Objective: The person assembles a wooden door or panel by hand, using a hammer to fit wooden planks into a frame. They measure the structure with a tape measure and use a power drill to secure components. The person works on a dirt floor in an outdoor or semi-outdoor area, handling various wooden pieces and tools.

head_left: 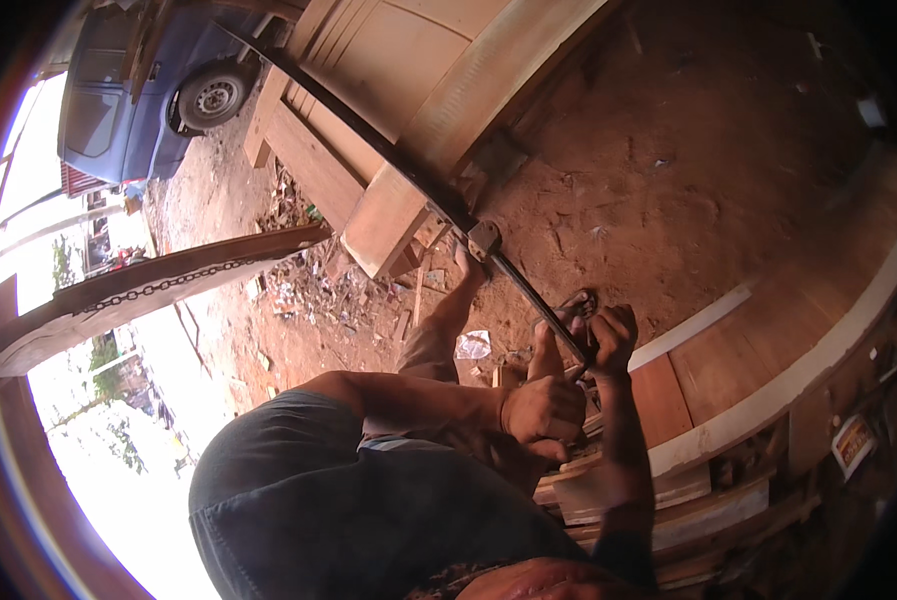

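Note:
A long dark bar clamp [368, 135] lies slantwise across a panelled wooden door [408, 60], its sliding jaw [484, 240] just off the door's near corner. At the clamp's near end, my right hand [611, 335] is closed around the handle end. Just below and left of it, my left hand [546, 410] is curled, thumb pointing up along the bar, at the clamp's short cross handle [575, 371]. The inside of the left grip is partly hidden. A foot [468, 262] shows beside the jaw and a sandalled foot [576, 303] beyond the hands.
Reddish dirt ground [668, 190] spreads to the right, with wood scraps and litter [318, 290] below the door. Another wooden panel [738, 350] lies at the right above stacked boards [688, 500]. A post with a chain [168, 285] stands left; a blue van [133, 90] is behind.

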A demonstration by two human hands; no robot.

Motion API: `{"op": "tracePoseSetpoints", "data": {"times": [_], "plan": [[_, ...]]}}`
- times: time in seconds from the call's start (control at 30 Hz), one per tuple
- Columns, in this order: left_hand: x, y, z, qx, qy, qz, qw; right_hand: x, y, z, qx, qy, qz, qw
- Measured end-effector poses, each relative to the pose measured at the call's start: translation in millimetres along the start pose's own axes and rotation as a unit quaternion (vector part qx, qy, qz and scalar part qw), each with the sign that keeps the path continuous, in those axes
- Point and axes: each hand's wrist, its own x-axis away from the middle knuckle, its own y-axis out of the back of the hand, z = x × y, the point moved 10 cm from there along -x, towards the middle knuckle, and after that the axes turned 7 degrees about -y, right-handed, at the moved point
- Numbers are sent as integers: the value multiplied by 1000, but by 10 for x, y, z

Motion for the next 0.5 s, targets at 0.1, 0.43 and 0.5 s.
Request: {"op": "tracePoseSetpoints", "data": {"times": [0.1, 0.43, 0.5], "plan": [[-7, 39, 46, 5, 10, -54, 998, 44, 17, -51, 4, -30, -31, 999], [-630, 97, 721, -123, 355, -32, 926, 1041, -628, -353, -324, -373, -70, 867], [-763, 154, 1015, -140, 431, -4, 892, 1274, -784, -272, -434, -498, -37, 750]]}}
